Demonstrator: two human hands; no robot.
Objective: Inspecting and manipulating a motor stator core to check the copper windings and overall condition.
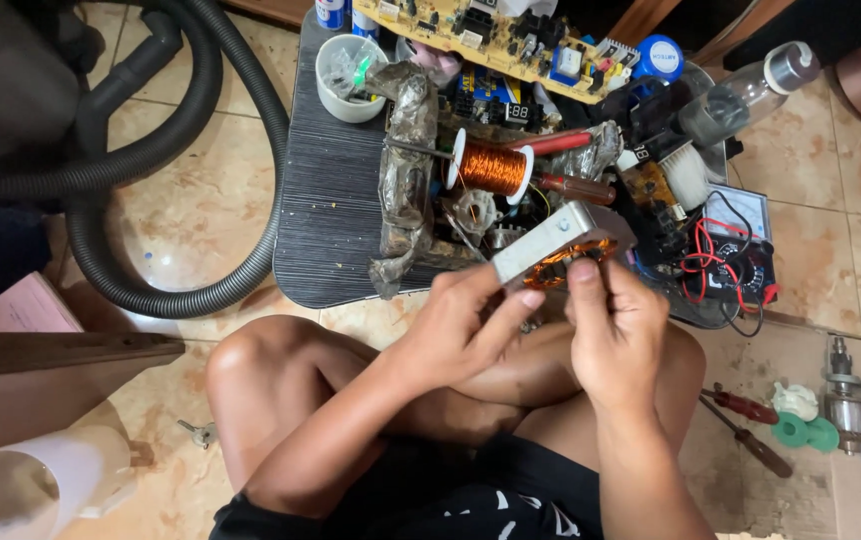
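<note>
A grey metal motor stator (551,243) with copper windings showing underneath is held up over my knees by both hands. My left hand (461,320) grips its near left end, the thumb stretched along the lower edge. My right hand (616,335) holds the right side, thumb pressed on the copper winding. Just beyond it, a spool of copper wire (492,168) lies on a cluttered dark board (336,200).
A white cup (349,77), a yellow circuit board (491,35), screwdrivers (571,185) and a multimeter with red and black leads (731,250) crowd the board. A vacuum hose (191,150) curls at left. More tools (751,425) lie on cardboard at right. A key (199,432) rests on the tiles.
</note>
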